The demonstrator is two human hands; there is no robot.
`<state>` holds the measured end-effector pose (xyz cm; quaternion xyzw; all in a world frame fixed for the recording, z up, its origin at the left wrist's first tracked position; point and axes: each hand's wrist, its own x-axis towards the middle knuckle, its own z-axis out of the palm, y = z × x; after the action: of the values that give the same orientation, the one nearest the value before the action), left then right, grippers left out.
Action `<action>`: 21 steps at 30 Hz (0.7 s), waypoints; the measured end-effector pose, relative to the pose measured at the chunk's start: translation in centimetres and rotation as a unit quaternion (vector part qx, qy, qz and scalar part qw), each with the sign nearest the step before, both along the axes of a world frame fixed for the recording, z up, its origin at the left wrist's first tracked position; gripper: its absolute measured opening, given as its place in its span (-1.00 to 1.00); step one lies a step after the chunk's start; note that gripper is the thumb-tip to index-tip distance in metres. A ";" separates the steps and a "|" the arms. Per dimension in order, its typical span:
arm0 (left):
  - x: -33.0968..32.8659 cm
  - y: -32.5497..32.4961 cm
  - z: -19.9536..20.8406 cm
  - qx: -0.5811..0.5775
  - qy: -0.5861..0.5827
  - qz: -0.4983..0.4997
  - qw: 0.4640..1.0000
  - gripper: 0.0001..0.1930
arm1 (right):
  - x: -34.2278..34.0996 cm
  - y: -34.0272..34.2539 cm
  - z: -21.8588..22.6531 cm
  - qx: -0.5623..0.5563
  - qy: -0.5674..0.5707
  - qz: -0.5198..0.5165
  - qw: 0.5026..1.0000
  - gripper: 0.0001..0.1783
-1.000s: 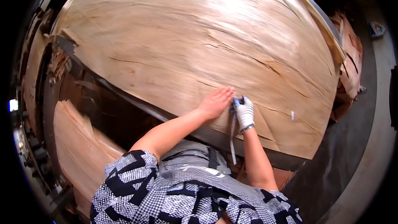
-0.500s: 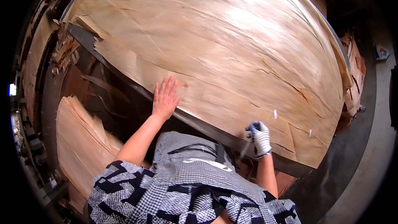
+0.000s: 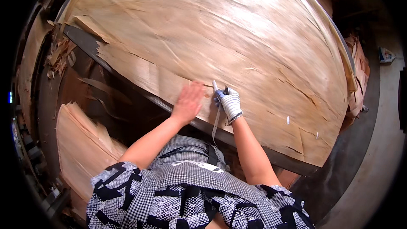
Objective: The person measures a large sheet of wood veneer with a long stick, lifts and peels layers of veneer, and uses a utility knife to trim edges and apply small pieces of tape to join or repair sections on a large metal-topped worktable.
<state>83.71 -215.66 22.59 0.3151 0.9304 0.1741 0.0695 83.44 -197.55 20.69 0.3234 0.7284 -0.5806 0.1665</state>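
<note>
A large sheet of thin wood veneer (image 3: 178,29), wrinkled and split in places, covers the dark-edged table before me. My bare left hand (image 3: 189,102) lies on or just over it near the front edge, fingers stretched out and a little blurred. Beside it, my right hand (image 3: 229,101) in a white and blue striped glove pinches a narrow white tape (image 3: 216,124). The short end of the tape points up past the fingers onto the veneer; the rest hangs down over the table edge toward my apron. A crack runs through the sheet close to both hands.
Two small white tape pieces (image 3: 288,120) show on the veneer at the right. Stacked veneer sheets (image 3: 80,144) stand at the lower left, with torn scraps (image 3: 60,55) above them. More veneer (image 3: 360,76) hangs beyond the right end. A small package (image 3: 386,55) lies at the far right.
My right hand has moved left and up from the table's front edge onto the veneer, bringing the tape. My left hand has slid to the right, and the two hands are now close together.
</note>
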 end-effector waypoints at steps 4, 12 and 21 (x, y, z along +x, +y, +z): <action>-2.1 2.2 -2.5 0.042 0.050 -0.105 0.992 -0.48 | 0.7 -0.1 -1.6 0.154 0.058 0.058 0.985 -0.71; -3.6 2.0 -1.8 0.036 0.043 -0.096 0.994 -0.49 | 1.9 3.8 2.2 0.224 0.053 0.026 0.973 -0.94; -11.9 -24.3 -2.3 -0.037 0.015 -0.014 0.999 -0.39 | 0.5 -12.4 3.9 -0.101 -0.023 -0.074 0.992 -0.96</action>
<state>71.81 -240.00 20.27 0.3279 0.9326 0.1340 0.0693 83.91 -209.98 24.57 0.3715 0.6360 -0.6543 0.1715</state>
